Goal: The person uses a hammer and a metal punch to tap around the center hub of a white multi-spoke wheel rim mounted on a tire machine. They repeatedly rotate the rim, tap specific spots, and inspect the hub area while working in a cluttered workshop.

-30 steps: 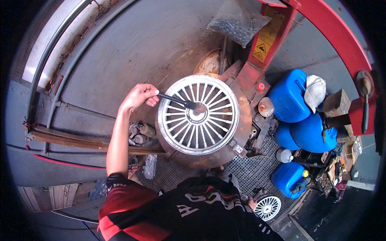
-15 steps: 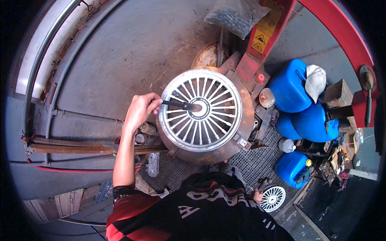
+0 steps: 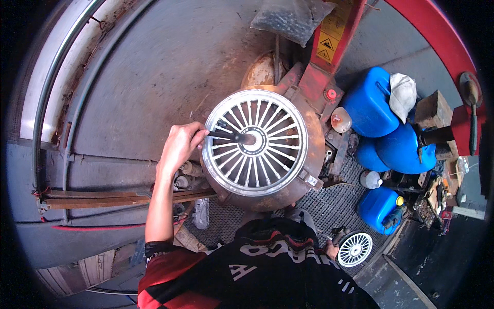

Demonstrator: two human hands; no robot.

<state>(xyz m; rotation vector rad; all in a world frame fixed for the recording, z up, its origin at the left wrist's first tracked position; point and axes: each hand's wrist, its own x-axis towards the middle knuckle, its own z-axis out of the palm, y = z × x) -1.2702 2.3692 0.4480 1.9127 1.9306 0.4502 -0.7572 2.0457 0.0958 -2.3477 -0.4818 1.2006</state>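
My left hand is closed round the black handle of a brush. Its brownish end is over the hub of a large silver multi-spoke wheel. The wheel lies face up on a rusty round drum-like base. At my right side, partly covered by my shirt, my right hand appears closed, with a dark object just above it that I cannot make out. A smaller white-and-dark spoked disc is right beside that hand.
Blue jugs and a white bottle stand to the right. A red machine arm rises behind the base. Brown bars reach in from the left. Dark ridged matting covers the floor.
The whole view has shifted slightly. My left hand still holds the brush over the hub, with almost no movement against the wheel. My right hand stays beside the smaller disc.
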